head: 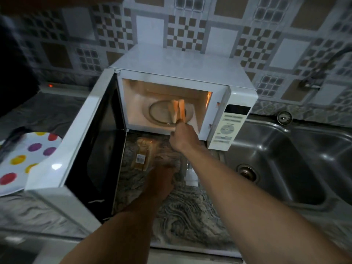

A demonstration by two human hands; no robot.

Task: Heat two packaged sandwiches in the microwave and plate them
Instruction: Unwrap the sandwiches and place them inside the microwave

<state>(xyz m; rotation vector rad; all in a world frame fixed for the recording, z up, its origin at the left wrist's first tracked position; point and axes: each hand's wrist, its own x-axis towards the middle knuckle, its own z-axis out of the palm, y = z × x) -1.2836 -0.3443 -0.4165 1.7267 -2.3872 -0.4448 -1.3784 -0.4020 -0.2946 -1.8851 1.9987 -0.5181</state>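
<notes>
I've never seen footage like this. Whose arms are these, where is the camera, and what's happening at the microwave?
No machine here: a person wears a camera on the head, so you look down along their own two arms. The right hand reaches into the open white microwave and holds a pale sandwich standing on the round glass turntable. The left hand is blurred over the marbled grey counter, beside a second sandwich in clear wrap. A white plate with coloured dots lies left; a steel sink sits right.
</notes>
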